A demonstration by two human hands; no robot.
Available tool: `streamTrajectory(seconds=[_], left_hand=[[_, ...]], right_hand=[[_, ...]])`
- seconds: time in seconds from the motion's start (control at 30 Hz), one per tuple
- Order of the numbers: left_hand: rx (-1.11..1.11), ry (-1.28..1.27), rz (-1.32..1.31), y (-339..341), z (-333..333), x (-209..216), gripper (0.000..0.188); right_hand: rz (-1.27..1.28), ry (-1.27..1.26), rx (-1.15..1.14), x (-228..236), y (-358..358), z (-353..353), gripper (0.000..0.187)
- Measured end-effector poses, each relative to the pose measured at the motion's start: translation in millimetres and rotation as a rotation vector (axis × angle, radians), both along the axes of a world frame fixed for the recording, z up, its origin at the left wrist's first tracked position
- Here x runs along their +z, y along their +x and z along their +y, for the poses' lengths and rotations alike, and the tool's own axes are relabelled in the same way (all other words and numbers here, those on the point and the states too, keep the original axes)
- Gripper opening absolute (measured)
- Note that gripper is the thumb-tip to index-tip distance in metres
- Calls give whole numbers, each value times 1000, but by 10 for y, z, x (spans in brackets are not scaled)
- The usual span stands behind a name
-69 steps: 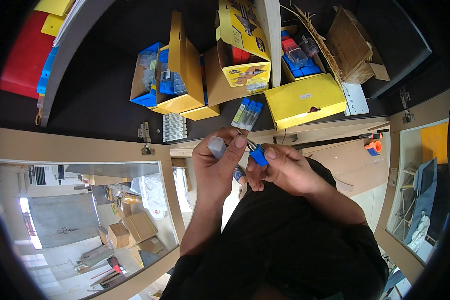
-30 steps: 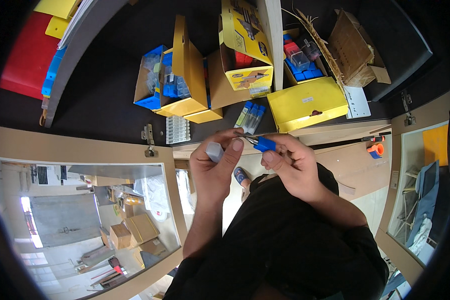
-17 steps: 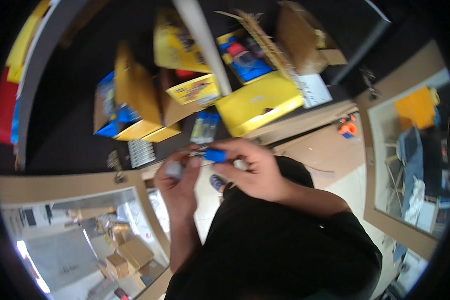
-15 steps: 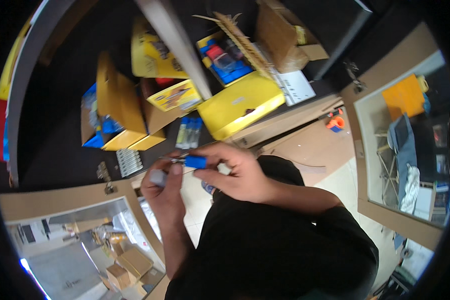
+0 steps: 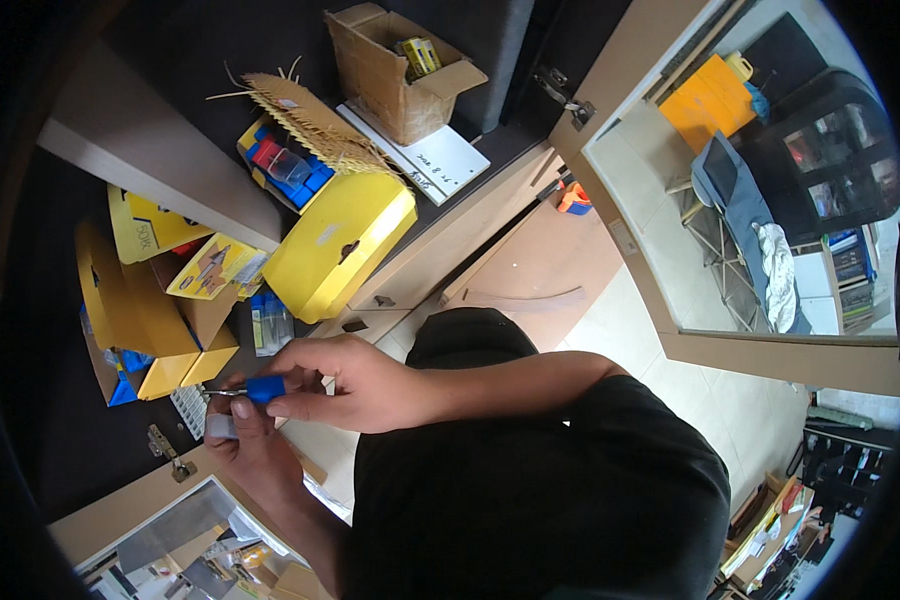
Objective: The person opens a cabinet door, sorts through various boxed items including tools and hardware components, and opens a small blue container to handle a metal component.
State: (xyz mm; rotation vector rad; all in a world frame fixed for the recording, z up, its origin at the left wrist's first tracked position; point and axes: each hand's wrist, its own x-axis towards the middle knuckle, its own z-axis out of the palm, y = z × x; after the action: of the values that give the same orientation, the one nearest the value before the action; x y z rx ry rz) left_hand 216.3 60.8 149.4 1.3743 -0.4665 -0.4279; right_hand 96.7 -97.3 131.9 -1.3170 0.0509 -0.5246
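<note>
My right hand [image 5: 355, 388] is closed, its fingers pinching a small tool with a blue handle [image 5: 266, 388] and a thin metal shaft [image 5: 226, 391]. The exact kind of tool cannot be made out. Just left of it, my left hand [image 5: 254, 452] is closed around a small translucent plastic piece [image 5: 221, 427]. The left thumb and fingertips also meet the metal end of the tool. Both hands are close together in front of the cupboard shelf. Beyond them lie clear plastic packs with blue parts [image 5: 271, 322].
A yellow box [image 5: 342, 243], an open cardboard box [image 5: 385, 85] on a white board [image 5: 450, 165], and upright yellow cartons [image 5: 135, 300] occupy the dark shelf. A grey divider [image 5: 160, 150] rises between them. Open glass-panelled doors flank me on the right [image 5: 630, 240] and lower left [image 5: 85, 520].
My view has swung, so the shelf and its boxes sit further left and tilted. Both hands appear further left and lower, still holding the blue-handled tool and the translucent piece.
</note>
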Motion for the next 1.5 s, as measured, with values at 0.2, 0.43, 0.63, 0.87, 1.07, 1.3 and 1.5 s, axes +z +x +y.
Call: streamTrajectory(seconds=[0.2, 0.43, 0.63, 0.87, 1.07, 1.3, 1.5], left_hand=[[15, 3, -9, -16, -45, -4, 48], [-8, -6, -24, -19, -130, 45, 51], [-23, 1, 5, -1, -130, 63, 48], [-37, 6, 17, 70, -113, 14, 47], [10, 23, 38, 58, -132, 6, 50], [33, 26, 29, 60, -147, 13, 45], [36, 2, 18, 31, -146, 47, 42]], right_hand=[[-12, 37, -21, -1, -19, -8, 28], [-46, 41, -39, -46, 17, 2, 29], [-13, 62, -18, 1, -7, -30, 28], [-43, 20, -73, -39, 14, -26, 27], [-45, 18, -65, -63, 33, -31, 26], [-9, 42, -29, -19, 4, -63, 28], [13, 31, -16, -11, -4, -53, 28]])
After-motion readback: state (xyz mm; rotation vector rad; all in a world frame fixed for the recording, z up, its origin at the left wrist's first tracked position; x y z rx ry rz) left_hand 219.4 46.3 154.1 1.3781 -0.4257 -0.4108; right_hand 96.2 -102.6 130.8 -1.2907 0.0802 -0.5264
